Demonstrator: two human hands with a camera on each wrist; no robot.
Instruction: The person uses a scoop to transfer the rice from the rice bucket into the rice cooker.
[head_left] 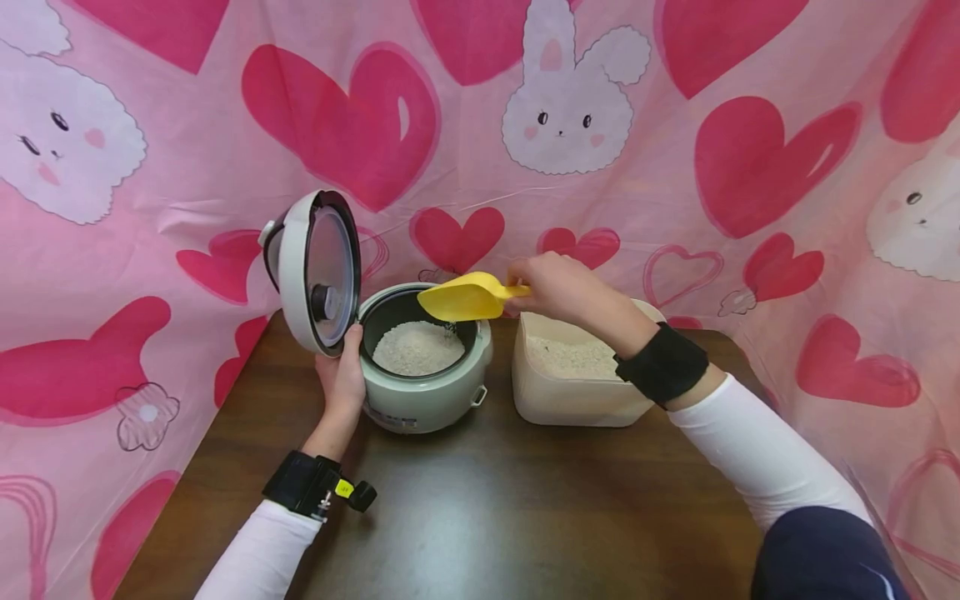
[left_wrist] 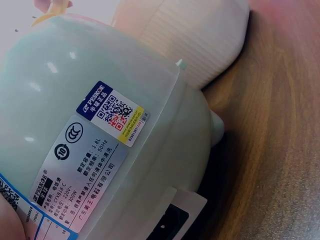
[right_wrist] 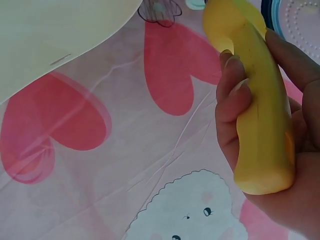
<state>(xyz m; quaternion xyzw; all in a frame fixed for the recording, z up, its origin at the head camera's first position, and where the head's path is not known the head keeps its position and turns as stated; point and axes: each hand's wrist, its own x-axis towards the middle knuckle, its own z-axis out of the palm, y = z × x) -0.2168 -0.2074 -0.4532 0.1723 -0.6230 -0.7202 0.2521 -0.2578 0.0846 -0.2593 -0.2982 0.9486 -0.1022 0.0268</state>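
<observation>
A pale green rice cooker (head_left: 420,404) stands with its lid (head_left: 300,275) tipped up on the left. White rice (head_left: 416,348) lies heaped in its dark inner pot (head_left: 390,310). My left hand (head_left: 343,375) holds the cooker at the base of the lid, thumb along the lid's edge and fingers partly hidden behind it. With my right hand (head_left: 551,283) I grip the handle of a yellow scoop (head_left: 465,297), fingers wrapped round it in the right wrist view. The scoop tilts over the pot's right side, and grains fall from its lower edge.
A cream bin (head_left: 577,402) holding rice (head_left: 573,358) stands right of the cooker, under my right forearm. Both sit on a brown wooden table (head_left: 480,508). Behind hangs a pink cloth (head_left: 465,167) with hearts and rabbits. In the left wrist view, labels (left_wrist: 77,170) cover the cooker's side.
</observation>
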